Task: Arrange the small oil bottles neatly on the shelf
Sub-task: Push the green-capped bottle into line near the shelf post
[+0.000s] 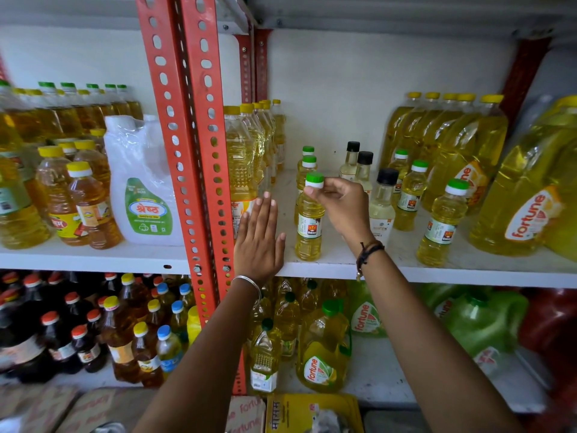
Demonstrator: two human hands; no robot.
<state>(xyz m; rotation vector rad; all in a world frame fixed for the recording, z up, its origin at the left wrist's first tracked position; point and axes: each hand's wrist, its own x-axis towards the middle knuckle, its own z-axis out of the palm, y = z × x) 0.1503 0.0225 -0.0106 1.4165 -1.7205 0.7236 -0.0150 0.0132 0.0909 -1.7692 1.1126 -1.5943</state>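
Observation:
A small yellow oil bottle (309,223) with a green-and-white cap stands near the front of the white shelf (390,270). My right hand (340,204) pinches its cap from the right. Two more small green-capped bottles (307,162) stand in a line behind it. My left hand (259,235) lies flat with fingers together against a tall yellow-capped bottle (240,170), holding nothing. Three clear black-capped bottles (382,204) stand behind my right hand. Further right are three more small green-capped bottles (441,223).
Red perforated uprights (193,151) split the shelving. Big yellow Fortune jugs (524,195) crowd the right end. A white jug (143,182) and amber bottles (90,207) fill the left bay. The lower shelf holds dark, amber and green containers.

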